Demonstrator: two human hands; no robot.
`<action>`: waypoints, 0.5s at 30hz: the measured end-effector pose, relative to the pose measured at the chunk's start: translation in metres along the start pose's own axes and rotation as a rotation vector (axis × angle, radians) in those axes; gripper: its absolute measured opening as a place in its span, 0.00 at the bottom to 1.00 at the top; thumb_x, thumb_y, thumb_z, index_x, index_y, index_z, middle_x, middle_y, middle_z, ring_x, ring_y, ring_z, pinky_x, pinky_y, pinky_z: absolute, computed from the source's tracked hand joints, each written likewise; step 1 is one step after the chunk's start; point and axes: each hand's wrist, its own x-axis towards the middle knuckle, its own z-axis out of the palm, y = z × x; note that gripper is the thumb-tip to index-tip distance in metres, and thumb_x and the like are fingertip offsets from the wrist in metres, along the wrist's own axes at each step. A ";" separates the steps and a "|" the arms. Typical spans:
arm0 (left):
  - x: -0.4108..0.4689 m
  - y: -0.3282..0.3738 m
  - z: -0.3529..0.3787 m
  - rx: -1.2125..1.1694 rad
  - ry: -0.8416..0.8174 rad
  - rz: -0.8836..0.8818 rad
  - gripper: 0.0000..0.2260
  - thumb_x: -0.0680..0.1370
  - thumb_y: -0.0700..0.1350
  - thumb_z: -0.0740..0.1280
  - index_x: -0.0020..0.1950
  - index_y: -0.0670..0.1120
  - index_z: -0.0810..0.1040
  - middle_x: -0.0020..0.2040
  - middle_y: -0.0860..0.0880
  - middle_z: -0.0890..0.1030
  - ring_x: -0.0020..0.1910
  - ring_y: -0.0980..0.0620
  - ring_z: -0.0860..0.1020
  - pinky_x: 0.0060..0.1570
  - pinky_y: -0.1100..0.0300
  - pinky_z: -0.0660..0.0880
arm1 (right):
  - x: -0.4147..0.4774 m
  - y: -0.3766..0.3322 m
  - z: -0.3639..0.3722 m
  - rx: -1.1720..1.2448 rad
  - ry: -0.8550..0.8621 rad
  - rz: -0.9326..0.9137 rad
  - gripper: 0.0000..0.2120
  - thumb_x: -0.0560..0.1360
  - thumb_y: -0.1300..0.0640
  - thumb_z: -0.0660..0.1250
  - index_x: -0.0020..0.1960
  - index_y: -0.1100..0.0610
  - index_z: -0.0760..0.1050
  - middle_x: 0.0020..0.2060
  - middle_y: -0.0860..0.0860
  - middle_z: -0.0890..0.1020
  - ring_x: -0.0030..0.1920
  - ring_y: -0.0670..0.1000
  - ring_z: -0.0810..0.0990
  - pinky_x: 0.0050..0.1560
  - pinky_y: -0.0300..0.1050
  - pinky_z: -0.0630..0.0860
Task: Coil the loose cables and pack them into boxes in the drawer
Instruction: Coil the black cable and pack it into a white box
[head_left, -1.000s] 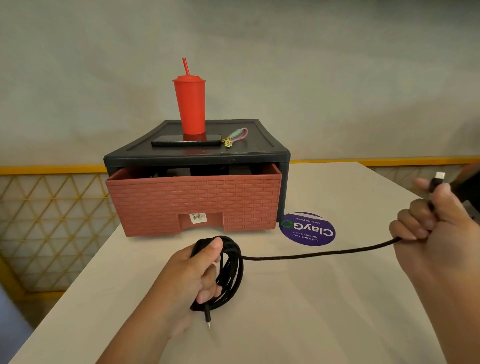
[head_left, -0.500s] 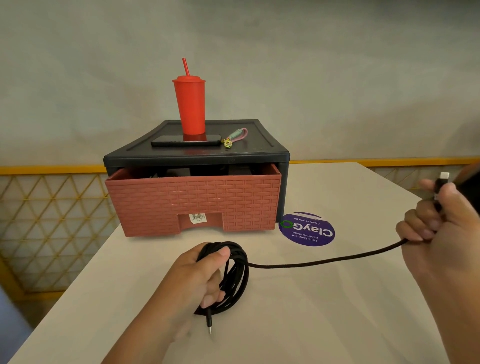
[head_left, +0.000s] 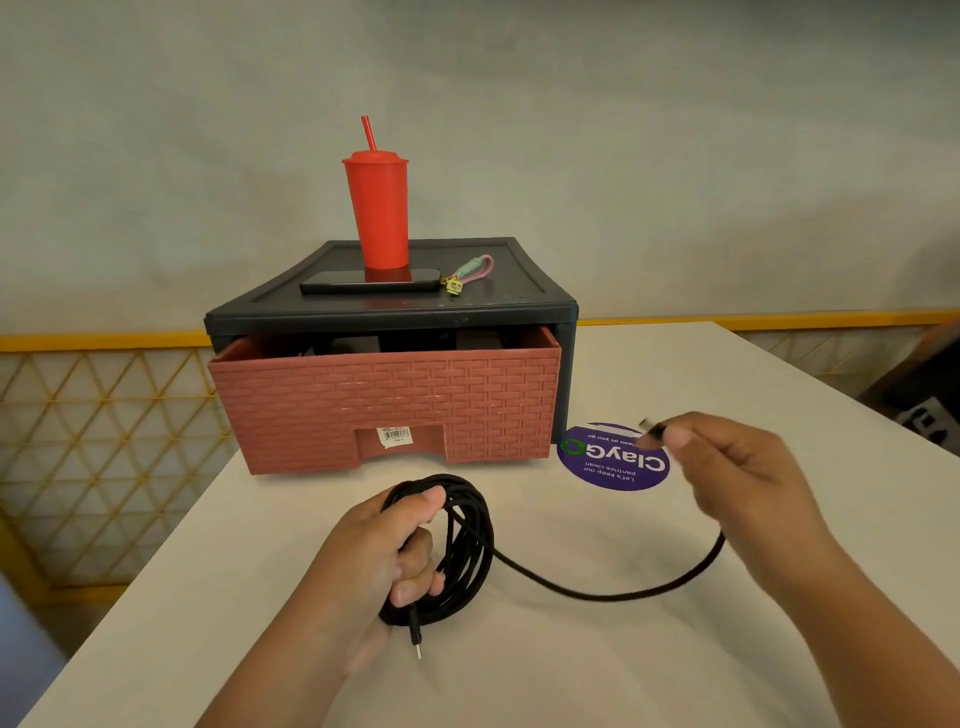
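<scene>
the black cable (head_left: 597, 590) lies on the white table (head_left: 571, 665), mostly coiled in the left hand (head_left: 384, 551), which grips the loops. the right hand (head_left: 737, 467) pinches its far plug, near the part-open drawer (head_left: 384, 400).

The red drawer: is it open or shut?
Partly open. The drawer front stands out ahead of the black cabinet, and a gap above the front looks into its dark inside.

Black cable (head_left: 597, 590) coiled in left hand (head_left: 384, 556), plug end in right hand (head_left: 737, 467)
</scene>
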 end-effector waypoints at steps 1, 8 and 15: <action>0.000 0.000 0.000 0.001 0.001 0.003 0.14 0.77 0.41 0.62 0.33 0.44 0.64 0.20 0.51 0.55 0.18 0.54 0.55 0.32 0.56 0.69 | 0.003 0.003 -0.006 0.002 0.067 0.013 0.12 0.77 0.64 0.59 0.38 0.61 0.77 0.18 0.42 0.71 0.21 0.40 0.69 0.24 0.27 0.63; -0.002 -0.002 0.001 0.038 -0.004 -0.047 0.15 0.76 0.41 0.65 0.32 0.45 0.63 0.20 0.52 0.56 0.18 0.55 0.55 0.31 0.57 0.69 | 0.007 0.012 -0.032 0.052 0.424 -0.019 0.13 0.79 0.59 0.58 0.40 0.53 0.78 0.19 0.43 0.63 0.22 0.42 0.59 0.25 0.39 0.54; -0.001 -0.004 0.007 0.300 0.053 -0.040 0.08 0.77 0.44 0.66 0.42 0.42 0.70 0.19 0.55 0.64 0.16 0.57 0.61 0.33 0.60 0.73 | 0.006 0.009 -0.031 0.075 0.536 -0.169 0.12 0.78 0.58 0.57 0.40 0.52 0.77 0.18 0.42 0.63 0.21 0.42 0.59 0.24 0.35 0.56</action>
